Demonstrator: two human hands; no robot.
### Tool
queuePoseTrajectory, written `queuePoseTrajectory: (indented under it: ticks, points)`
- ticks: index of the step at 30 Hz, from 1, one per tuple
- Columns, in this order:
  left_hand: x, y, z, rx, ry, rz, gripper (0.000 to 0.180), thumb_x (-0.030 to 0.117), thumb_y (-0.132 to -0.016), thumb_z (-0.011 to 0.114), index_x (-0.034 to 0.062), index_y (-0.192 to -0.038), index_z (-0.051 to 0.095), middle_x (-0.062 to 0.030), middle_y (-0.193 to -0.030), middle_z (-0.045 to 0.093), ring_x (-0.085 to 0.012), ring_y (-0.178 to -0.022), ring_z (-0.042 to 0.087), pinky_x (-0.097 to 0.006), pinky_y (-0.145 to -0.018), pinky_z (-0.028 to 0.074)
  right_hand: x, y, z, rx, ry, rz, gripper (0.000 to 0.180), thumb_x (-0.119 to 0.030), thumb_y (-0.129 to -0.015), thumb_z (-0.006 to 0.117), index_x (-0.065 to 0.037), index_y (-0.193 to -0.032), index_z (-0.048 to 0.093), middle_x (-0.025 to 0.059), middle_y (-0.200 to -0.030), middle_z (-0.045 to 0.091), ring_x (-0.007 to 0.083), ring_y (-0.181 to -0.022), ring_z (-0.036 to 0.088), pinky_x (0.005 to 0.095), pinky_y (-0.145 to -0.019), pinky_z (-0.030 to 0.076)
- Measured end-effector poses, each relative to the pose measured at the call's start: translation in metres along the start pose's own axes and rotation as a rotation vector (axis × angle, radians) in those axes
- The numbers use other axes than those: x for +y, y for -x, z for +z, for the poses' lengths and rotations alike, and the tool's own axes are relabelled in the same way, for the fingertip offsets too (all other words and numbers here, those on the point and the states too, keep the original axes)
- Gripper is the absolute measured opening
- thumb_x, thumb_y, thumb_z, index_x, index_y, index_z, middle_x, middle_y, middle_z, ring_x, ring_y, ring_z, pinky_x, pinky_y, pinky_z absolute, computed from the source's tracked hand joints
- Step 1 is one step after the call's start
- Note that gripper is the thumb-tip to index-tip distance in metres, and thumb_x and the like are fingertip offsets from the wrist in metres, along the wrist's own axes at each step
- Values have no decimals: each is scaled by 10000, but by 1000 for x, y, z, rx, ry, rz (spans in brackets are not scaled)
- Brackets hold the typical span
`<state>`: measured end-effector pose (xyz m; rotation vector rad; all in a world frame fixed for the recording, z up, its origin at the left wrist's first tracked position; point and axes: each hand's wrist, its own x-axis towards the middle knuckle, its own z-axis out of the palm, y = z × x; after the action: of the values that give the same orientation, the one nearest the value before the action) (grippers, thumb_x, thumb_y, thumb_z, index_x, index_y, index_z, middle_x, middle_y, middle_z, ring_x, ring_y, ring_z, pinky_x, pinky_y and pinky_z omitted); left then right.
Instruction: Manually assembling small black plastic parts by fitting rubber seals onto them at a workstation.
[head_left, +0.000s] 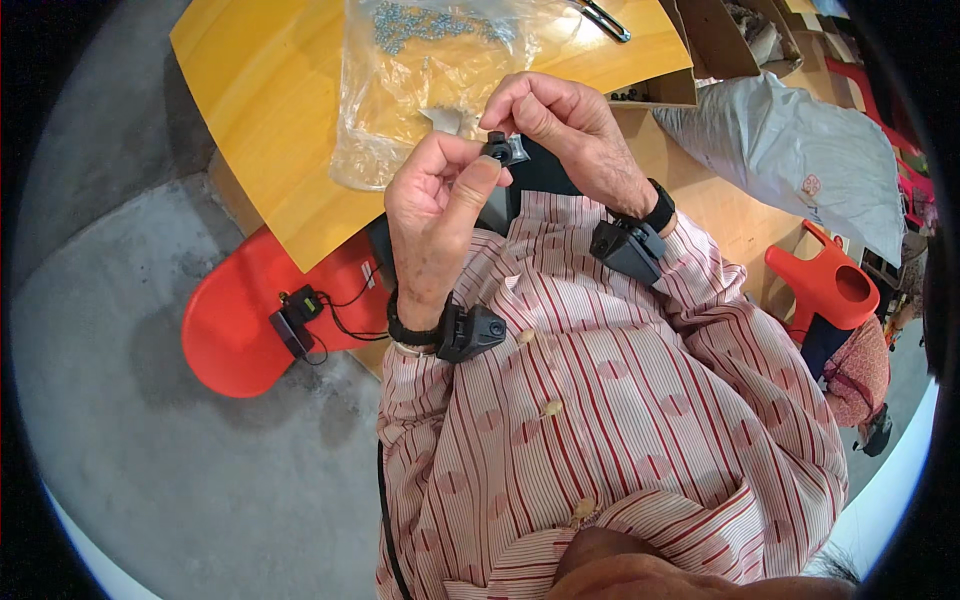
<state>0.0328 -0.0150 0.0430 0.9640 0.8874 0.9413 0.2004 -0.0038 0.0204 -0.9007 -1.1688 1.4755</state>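
My left hand [437,205] pinches a small black part [498,150] between thumb and fingers; it looks like plastic with a round hole. Right above it, my right hand [575,130] is closed, thumb against forefinger, at the part's upper end. Whatever those fingertips hold is too small to make out. Beyond both hands a clear plastic bag [372,125] lies on the yellow table [255,100]. Many small silvery metal pieces [410,25], perhaps screws or nuts, are on or in that bag.
A cutter knife [605,20] lies at the table's far edge. Cardboard boxes [715,40] and a white sack [790,150] stand to the right. On the left, a red stool [230,320] carries a small black device [292,330] with cables. Another red seat [825,285] is at right.
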Motion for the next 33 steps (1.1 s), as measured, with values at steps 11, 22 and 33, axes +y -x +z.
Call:
queuePoseTrajectory:
  ticks: [11, 22, 33]
  points:
    - [-6, 10, 1, 42, -140, 102, 111, 54, -889, 584, -25, -956, 545, -71, -865, 615, -107, -788, 579, -215, -734, 453, -2, 16, -3, -73, -13, 60, 223, -191, -962, 489, -5, -965, 613, -5, -886, 592, 65, -844, 533, 218, -786, 448]
    - [-8, 13, 2, 5, 24, 13, 122, 79, -883, 609, -13, -939, 550, -32, -846, 602, -58, -763, 534, -185, -700, 415, -1, 25, -3, -90, -77, 83, 200, -167, -948, 511, -18, -1062, 580, -12, -908, 577, 64, -873, 546, 224, -802, 454]
    - [-30, 17, 1, -26, -11, -66, 131, 93, -887, 587, -20, -939, 549, -37, -853, 589, -74, -769, 540, -193, -711, 424, 6, 45, -8, -98, -61, 136, 214, -102, -904, 549, 15, -1083, 553, 28, -900, 590, 100, -820, 557, 255, -793, 447]
